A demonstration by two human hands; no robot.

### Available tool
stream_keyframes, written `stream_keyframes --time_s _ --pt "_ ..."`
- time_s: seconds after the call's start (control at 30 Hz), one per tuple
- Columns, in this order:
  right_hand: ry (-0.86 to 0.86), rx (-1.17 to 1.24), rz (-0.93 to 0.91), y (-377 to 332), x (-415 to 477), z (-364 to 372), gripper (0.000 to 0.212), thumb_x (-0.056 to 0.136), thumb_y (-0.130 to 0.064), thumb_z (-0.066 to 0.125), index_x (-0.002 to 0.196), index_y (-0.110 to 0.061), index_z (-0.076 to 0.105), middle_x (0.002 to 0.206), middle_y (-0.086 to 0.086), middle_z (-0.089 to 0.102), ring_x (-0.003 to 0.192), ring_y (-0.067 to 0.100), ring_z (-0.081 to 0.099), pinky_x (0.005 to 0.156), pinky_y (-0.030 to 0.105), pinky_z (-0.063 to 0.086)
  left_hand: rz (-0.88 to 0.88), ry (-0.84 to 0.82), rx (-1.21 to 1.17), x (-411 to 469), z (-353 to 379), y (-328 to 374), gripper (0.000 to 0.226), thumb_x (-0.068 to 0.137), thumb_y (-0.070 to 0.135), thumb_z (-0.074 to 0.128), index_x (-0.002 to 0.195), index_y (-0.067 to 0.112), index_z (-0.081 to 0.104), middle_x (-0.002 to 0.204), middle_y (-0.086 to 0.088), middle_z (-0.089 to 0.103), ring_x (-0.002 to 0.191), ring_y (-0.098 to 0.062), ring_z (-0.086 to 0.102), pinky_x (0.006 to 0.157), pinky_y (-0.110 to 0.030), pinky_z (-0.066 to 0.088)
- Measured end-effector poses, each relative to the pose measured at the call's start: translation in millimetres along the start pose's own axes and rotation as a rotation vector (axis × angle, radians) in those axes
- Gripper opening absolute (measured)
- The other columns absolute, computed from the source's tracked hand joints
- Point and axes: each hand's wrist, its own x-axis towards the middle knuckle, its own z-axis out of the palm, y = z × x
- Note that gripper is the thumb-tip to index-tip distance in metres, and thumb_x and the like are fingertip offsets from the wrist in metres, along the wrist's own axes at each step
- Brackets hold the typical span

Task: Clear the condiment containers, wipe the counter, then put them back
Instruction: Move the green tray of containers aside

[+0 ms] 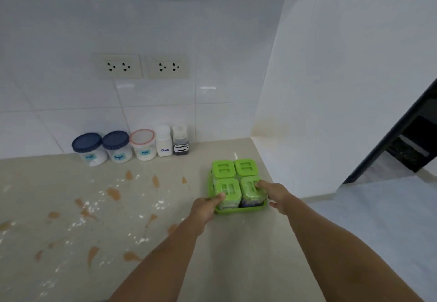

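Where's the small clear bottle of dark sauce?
Head view, left of centre: the dark sauce bottle stands by the tiled back wall, just right of the white plastic salt bottle.

- Green tray [238, 210] and its four lids [223, 168]: glossy plastic.
- Tabletop [236, 254]: smooth beige stone look, faint sheen.
- Wall tiles [71, 103]: glossy white ceramic.
- Blue-lidded jars [88, 149]: translucent plastic.
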Motion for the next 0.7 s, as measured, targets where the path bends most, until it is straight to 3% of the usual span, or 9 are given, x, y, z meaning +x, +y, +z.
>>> stream_keyframes --time_s 0.1,0.2,0.27,0.47,0.53,0.63,0.7 --pt "-0.002 -0.01 0.002 -3.1 6.2 1.4 0.032 0.085 -0.031 0.065 0.105 -0.008 0.054 0.112 0.011 0.053 0.101 0.025 0.049 0.087 0.035 0.039 -0.031 0.022 -0.036 3.6 4.8 -1.6 0.048 0.077 0.045 0.072 0.101 0.004 0.071 0.097 -0.01 0.071 0.077 -0.019 0.061 0.07 -0.025 0.044" --pt "-0.014 -0.05 0.007 -3.9 9.6 0.4 0.031 0.084 -0.033 0.064 0.102 -0.009 0.054 0.108 0.009 0.052 0.109 0.028 0.051 0.102 0.041 0.04 -0.046 0.04 -0.086 4.4 8.0 -5.7 0.05 0.073 0.048 0.074 0.1 0.005 0.071 0.098 -0.012 0.071 0.086 -0.028 0.065 0.073 -0.027 0.043" --pt "-0.026 -0.069 0.01 -3.8 10.1 -1.1 0.033 0.084 -0.034 0.064 0.103 -0.009 0.053 0.11 0.008 0.051 0.104 0.025 0.048 0.103 0.041 0.039 -0.051 0.028 -0.104 3.8 8.5 -6.5 0.05 0.073 0.047 0.075 0.102 0.006 0.071 0.098 -0.011 0.07 0.09 -0.028 0.065 0.073 -0.027 0.042" --pt "-0.037 -0.074 0.015 -1.2 6.8 -0.2 0.037 0.085 -0.034 0.062 0.11 -0.009 0.051 0.114 0.007 0.051 0.106 0.024 0.047 0.097 0.036 0.038 -0.062 0.001 -0.092 2.6 7.1 -7.9 0.049 0.075 0.047 0.073 0.101 0.007 0.067 0.09 -0.007 0.063 0.073 -0.018 0.055 0.083 -0.032 0.048" --pt "-0.011 -0.096 0.002 -1.9 4.8 3.1 0.036 0.086 -0.032 0.061 0.109 -0.006 0.052 0.108 0.008 0.051 0.104 0.026 0.05 0.092 0.036 0.04 -0.06 -0.01 -0.065 0.4 5.8 -6.6 0.045 0.076 0.048 0.072 0.096 0.008 0.066 0.094 -0.008 0.064 0.078 -0.02 0.057 0.085 -0.033 0.048" --pt "0.053 -0.201 -0.057 -6.6 3.3 10.6 0.029 0.086 -0.031 0.056 0.099 -0.004 0.054 0.101 0.011 0.054 0.092 0.027 0.052 0.076 0.033 0.042 -0.062 -0.043 -0.046 -1.4 1.3 -3.4 0.037 0.078 0.048 0.07 0.085 0.013 0.062 0.098 -0.007 0.063 0.085 -0.021 0.057 0.076 -0.032 0.046" --pt "0.101 -0.397 -0.121 -10.1 1.2 16.4 0.033 0.088 -0.036 0.047 0.095 -0.005 0.056 0.1 0.012 0.058 0.092 0.029 0.055 0.078 0.033 0.043 -0.051 -0.048 -0.004 -3.8 -7.9 -0.8 0.034 0.081 0.049 0.066 0.077 0.016 0.058 0.09 -0.004 0.061 0.088 -0.022 0.055 0.074 -0.031 0.042"
